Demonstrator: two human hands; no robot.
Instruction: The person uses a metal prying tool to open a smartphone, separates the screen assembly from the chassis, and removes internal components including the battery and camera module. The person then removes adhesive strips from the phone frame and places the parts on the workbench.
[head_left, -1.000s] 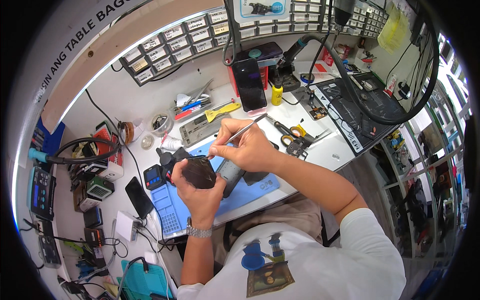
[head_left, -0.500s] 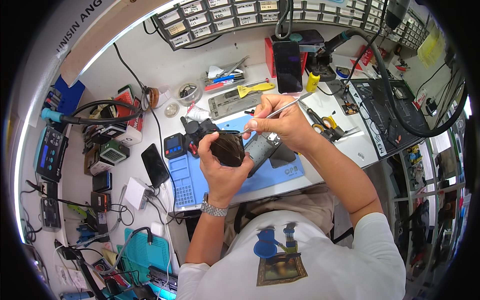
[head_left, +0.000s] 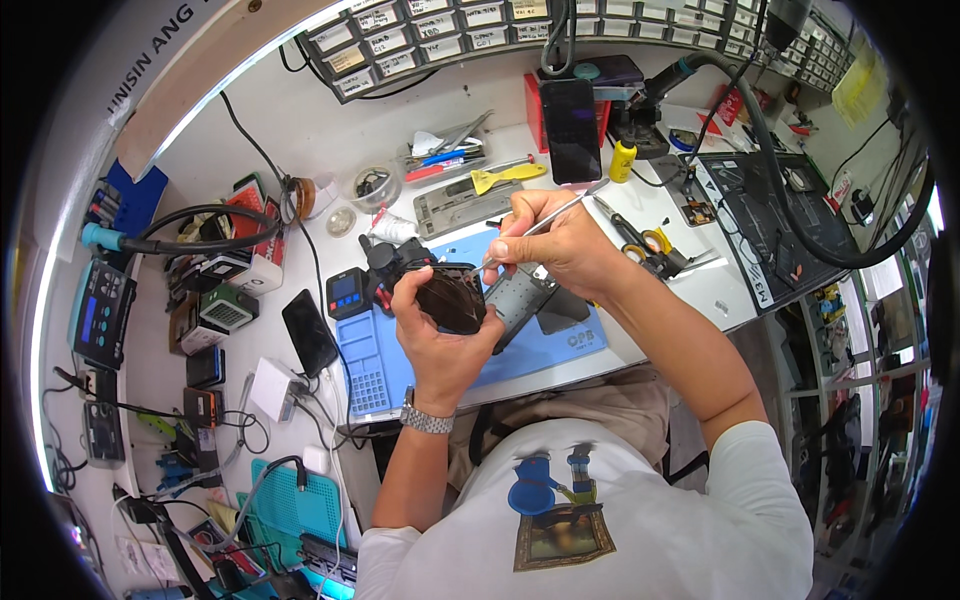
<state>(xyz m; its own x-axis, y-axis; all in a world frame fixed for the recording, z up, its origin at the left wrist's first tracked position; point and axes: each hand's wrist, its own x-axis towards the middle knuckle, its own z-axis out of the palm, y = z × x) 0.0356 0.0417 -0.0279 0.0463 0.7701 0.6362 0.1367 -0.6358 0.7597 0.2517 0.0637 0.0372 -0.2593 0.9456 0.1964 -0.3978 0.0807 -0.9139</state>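
My left hand (head_left: 440, 355) grips a dark, glossy phone panel (head_left: 452, 302) by its side edges, tilted above the blue work mat (head_left: 545, 370). In my right hand (head_left: 565, 250), pinched between thumb and fingers, is a slim silver metal tool (head_left: 562, 212). Its tip meets the panel's top right edge; whether it is tweezers or a pry tool, I cannot tell. Under my hands a grey metal phone frame (head_left: 518, 312) lies on the mat, partly hidden, beside a dark flat piece (head_left: 563, 313).
Behind my hands lie a grey metal holder (head_left: 465, 210) and a yellow scraper (head_left: 508, 177). A black phone (head_left: 573, 130) leans upright at the back. Pliers (head_left: 630, 240) and a yellow bottle (head_left: 622, 162) stand right. Another phone (head_left: 309, 332) and a cable lie left.
The metal tool's tip has shifted slightly left onto the panel's top edge, my right hand following. The panel has tipped a little. Both hands keep their hold.
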